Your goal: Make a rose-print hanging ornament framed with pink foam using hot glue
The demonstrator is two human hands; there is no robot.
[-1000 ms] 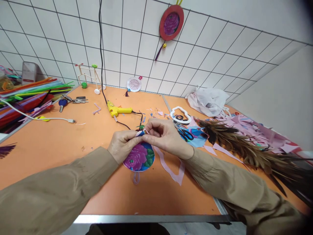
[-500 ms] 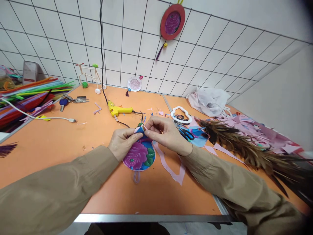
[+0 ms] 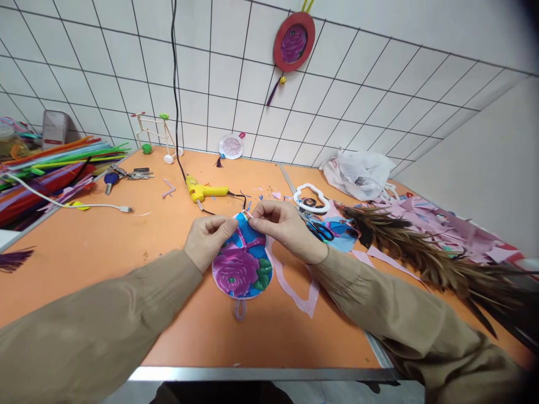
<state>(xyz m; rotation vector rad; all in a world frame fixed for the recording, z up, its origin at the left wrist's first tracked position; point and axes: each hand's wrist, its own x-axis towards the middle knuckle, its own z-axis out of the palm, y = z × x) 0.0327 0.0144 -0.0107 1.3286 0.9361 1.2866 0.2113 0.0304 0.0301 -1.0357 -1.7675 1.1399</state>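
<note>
Between my hands is a gourd-shaped floral fabric piece (image 3: pixel 238 269), blue with a big purple flower and green leaves, edged in pale pink. A small lilac loop (image 3: pixel 240 310) sticks out at its near end. My left hand (image 3: pixel 206 238) is closed, thumb and forefinger pinching the piece's upper left edge. At its narrow far end, my right hand (image 3: pixel 282 227) pinches the upper right edge with thumb and fingertips. Whatever lies under the fingertips is hidden. A pink fabric offcut (image 3: pixel 295 286) lies on the table beside the right wrist.
Beyond my hands lies a yellow glue gun (image 3: pixel 206 191) with a black cord. To the right are scissors (image 3: pixel 320 230), a white cloud-shaped frame (image 3: pixel 311 196), brown feathers (image 3: pixel 400 241) and a plastic bag (image 3: pixel 357 174). Keys (image 3: pixel 126 175) and pipe cleaners (image 3: pixel 63 163) are at left.
My left thumb has shifted up and left, uncovering more of the fabric's upper part. The piece now lies more spread out and slightly right. The green bead at its tip no longer shows.
</note>
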